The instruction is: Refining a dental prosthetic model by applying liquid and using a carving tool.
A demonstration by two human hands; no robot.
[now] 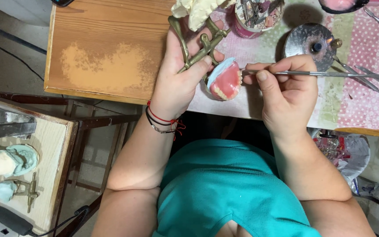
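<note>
Bench surroundings.
We see a tool cup (259,17), round burner (311,40), patterned cloth (369,94), and plaster models (15,160) on a side table (60,175).

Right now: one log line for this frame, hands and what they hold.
left hand: grips brass articulator with pink wax denture | right hand: holds thin metal tool, tip at denture | surface: wooden table

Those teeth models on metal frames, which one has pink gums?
The one in the left hand: its wax denture is pink with a row of teeth. The two models on the side table are pale blue-green and cream.
</note>
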